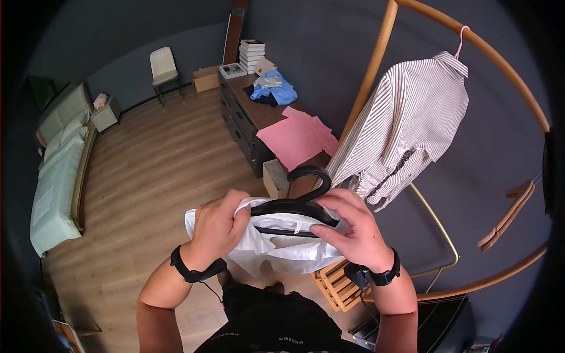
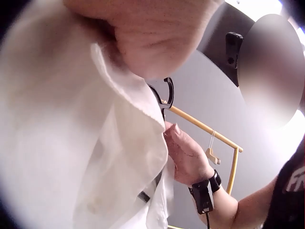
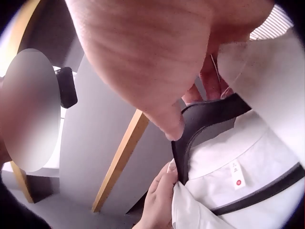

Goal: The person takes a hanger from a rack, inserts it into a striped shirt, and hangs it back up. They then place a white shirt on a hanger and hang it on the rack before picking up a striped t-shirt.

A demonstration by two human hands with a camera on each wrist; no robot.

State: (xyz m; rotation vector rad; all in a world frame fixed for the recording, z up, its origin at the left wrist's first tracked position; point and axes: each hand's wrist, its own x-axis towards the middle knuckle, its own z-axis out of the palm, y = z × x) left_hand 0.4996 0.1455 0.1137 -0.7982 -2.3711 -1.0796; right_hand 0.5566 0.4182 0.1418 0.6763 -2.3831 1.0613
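Note:
A white shirt (image 1: 253, 241) hangs in front of the person's body, with a black clothes hanger (image 1: 288, 206) inside its neck opening. The hanger's hook points up, and its lower bar crosses the opening. The left hand (image 1: 219, 226) grips the fabric at the left side of the neck, fingers curled over the hanger's left shoulder. On the other side, the right hand (image 1: 356, 229) pinches the shirt edge and the hanger's right shoulder between thumb and fingers. A small white label (image 3: 237, 174) with a red dot shows inside the collar. Folds of fabric hide part of the left fingers.
A striped shirt (image 1: 412, 106) hangs from a wooden rack (image 1: 376, 53) at the right, near a wooden hanger (image 1: 507, 215). Pink clothing (image 1: 297, 138) lies on the dark dresser (image 1: 240, 117). A slatted wooden stool (image 1: 336, 288) stands below the right hand; a bed (image 1: 59, 188) is far left.

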